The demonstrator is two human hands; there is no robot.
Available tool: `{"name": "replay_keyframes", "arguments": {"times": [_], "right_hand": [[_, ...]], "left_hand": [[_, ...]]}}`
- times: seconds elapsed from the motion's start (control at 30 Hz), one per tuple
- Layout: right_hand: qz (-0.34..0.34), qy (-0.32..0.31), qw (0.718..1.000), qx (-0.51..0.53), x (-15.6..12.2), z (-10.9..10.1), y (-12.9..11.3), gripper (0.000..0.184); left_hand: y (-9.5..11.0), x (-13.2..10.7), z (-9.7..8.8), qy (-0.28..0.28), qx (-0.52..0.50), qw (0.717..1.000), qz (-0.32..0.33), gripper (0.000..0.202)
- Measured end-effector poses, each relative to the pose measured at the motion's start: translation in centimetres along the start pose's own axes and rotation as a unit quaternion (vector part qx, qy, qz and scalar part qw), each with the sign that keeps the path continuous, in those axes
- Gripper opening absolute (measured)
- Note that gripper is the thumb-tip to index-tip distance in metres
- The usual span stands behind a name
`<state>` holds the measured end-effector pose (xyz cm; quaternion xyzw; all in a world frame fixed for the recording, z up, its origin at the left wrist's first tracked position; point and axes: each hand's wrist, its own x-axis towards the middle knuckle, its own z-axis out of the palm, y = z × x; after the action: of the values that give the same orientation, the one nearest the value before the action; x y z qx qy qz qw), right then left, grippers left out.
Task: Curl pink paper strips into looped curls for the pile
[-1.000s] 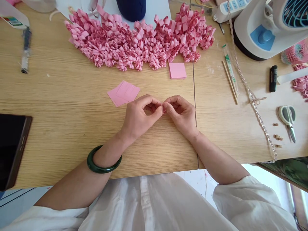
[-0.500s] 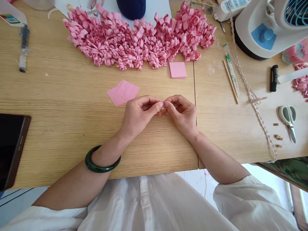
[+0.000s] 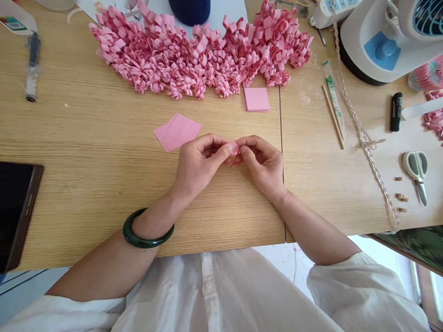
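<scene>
Between my two hands is a small piece of pink paper (image 3: 235, 148), mostly covered by the fingers; slits seem to run along its lower edge. My left hand (image 3: 203, 159) pinches its left side with thumb and forefinger. On the other side my right hand (image 3: 262, 162) pinches it with thumb and fingertips. Just beyond my left hand lie loose, overlapping pink paper sheets (image 3: 178, 131), some with cut slits. A neat stack of pink paper squares (image 3: 256, 99) is farther off, toward the right. Behind it spreads a long heap of curled pink paper strips (image 3: 194, 57).
At the right are scissors (image 3: 415, 170), small brown pieces (image 3: 401, 197), a black marker (image 3: 396, 112), wooden sticks (image 3: 332, 116), a braided cord (image 3: 360, 129) and a white fan (image 3: 380, 41). A dark tablet-like device (image 3: 17, 212) lies at the left edge. A dark blue object (image 3: 190, 10) stands behind the heap.
The fingertips have parted slightly, and more of the pink paper shows between them. Both hands stay in nearly the same place, and the things on the table have not moved.
</scene>
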<state>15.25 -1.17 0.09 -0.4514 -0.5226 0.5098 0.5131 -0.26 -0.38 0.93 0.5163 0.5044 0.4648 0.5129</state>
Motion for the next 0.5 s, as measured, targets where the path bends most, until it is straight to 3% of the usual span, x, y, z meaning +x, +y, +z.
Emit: {"name": "replay_keyframes", "arguments": {"times": [0.3, 0.5], "right_hand": [[-0.029, 0.01, 0.999, -0.015, 0.0, -0.11, 0.56, 0.015], [-0.121, 0.03, 0.984, -0.129, -0.21, -0.37, 0.58, 0.008]], "left_hand": [[-0.09, -0.13, 0.0, 0.008, 0.047, 0.998, 0.033, 0.008], [-0.29, -0.4, 0.39, 0.013, 0.043, 0.998, 0.042, 0.005]]}}
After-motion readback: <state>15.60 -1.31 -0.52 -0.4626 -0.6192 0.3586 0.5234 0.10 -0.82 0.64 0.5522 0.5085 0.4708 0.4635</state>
